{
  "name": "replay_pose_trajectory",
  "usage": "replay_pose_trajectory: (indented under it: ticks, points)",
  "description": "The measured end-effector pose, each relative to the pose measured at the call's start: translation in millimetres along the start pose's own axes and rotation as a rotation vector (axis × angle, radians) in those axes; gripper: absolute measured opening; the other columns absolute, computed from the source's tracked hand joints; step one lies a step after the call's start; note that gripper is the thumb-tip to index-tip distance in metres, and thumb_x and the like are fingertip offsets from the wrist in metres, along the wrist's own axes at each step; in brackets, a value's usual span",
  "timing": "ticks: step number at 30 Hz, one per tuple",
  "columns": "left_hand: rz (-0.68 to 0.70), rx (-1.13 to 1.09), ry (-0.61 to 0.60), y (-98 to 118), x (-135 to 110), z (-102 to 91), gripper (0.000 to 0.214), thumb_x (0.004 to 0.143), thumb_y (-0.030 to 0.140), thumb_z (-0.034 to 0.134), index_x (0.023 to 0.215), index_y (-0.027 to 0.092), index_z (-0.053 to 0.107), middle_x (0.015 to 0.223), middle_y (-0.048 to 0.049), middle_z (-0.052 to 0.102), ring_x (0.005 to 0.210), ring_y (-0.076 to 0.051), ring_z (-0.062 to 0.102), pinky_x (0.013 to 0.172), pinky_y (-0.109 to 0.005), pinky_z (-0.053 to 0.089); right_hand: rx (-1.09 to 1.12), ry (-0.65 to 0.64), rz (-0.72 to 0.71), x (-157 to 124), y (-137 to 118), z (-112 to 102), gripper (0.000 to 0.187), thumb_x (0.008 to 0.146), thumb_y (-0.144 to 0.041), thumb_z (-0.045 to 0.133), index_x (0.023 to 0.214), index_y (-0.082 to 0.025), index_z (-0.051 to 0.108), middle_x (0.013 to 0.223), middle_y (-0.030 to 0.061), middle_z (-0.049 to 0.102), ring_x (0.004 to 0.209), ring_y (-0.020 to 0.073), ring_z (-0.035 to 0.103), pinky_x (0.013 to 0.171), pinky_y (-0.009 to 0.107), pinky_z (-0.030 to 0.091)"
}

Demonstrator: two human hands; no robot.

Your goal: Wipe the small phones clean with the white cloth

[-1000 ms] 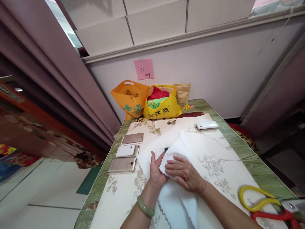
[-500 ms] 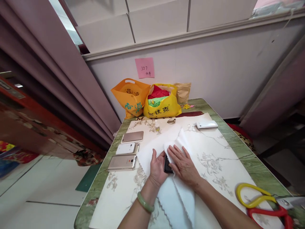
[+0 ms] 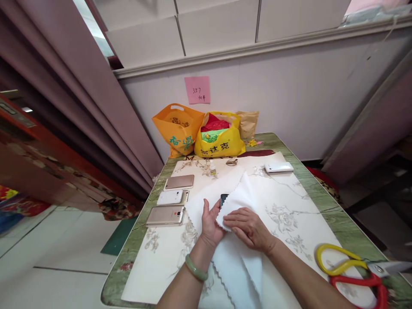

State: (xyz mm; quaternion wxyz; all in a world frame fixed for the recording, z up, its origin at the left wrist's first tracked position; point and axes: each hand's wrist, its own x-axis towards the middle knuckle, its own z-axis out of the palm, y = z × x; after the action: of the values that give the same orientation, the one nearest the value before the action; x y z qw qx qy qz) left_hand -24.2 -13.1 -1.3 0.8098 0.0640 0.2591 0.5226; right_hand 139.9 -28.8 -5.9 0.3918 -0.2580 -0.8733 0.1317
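A black phone rests in my left hand, its fingers under the phone and the thumb standing up apart from it. Only the phone's upper end shows; the rest is covered by a white cloth with a zigzag edge. My right hand presses a fold of that cloth onto the phone, fingers bent over it. The cloth's lower part hangs down toward the near edge of the table. A green bangle circles my left wrist.
Several phones lie at the left of the floral sheet. A white phone sits at the right rear. Scissors with yellow and red handles lie near right. An orange bag and a yellow bag stand at the back.
My right hand has slid the cloth down along the phone toward me. The phone's upper end is now uncovered and its lower end is hidden.
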Motion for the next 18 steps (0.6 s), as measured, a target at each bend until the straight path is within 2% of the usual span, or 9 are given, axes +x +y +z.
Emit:
replay_pose_trajectory:
  ticks: [3, 7, 11, 18]
  points:
    - [-0.040, 0.000, 0.023, -1, 1, 0.5, 0.060, 0.085, 0.061, 0.050, 0.112, 0.010, 0.064, 0.094, -0.0159, 0.072, 0.097, -0.031, 0.067, 0.096, -0.048, 0.044, -0.082, 0.026, 0.055, 0, 4, 5, 0.034, 0.096, -0.021, 0.043, 0.124, -0.023, 0.061, 0.119, 0.0061, 0.069, 0.111, 0.0201, 0.061, 0.095, 0.041, 0.046]
    - [-0.067, -0.025, -0.076, -4, 2, 2.9, 0.058, 0.089, 0.059, 0.046, 0.107, 0.008, 0.065, 0.099, -0.0169, 0.071, 0.104, -0.031, 0.064, 0.098, -0.045, 0.043, -0.193, 0.086, 0.115, -3, 11, 11, 0.038, 0.095, -0.018, 0.045, 0.131, -0.025, 0.056, 0.127, 0.0057, 0.064, 0.118, 0.0195, 0.057, 0.103, 0.044, 0.041]
    - [-0.077, -0.011, -0.149, -5, 2, 3.8, 0.055, 0.092, 0.056, 0.043, 0.105, 0.008, 0.066, 0.100, -0.0158, 0.071, 0.106, -0.029, 0.063, 0.100, -0.041, 0.041, -0.235, 0.168, 0.135, -6, 14, 14, 0.039, 0.095, -0.015, 0.044, 0.131, -0.027, 0.057, 0.126, 0.0048, 0.064, 0.118, 0.0198, 0.057, 0.098, 0.042, 0.044]
    - [-0.136, 0.061, -0.190, -3, 1, 5.1, 0.062, 0.091, 0.058, 0.042, 0.115, 0.006, 0.063, 0.102, -0.0186, 0.071, 0.106, -0.032, 0.063, 0.099, -0.044, 0.040, -0.358, 0.349, 0.274, -9, 20, 14, 0.036, 0.095, -0.019, 0.050, 0.129, -0.027, 0.059, 0.122, 0.0047, 0.066, 0.111, 0.0216, 0.059, 0.096, 0.041, 0.046]
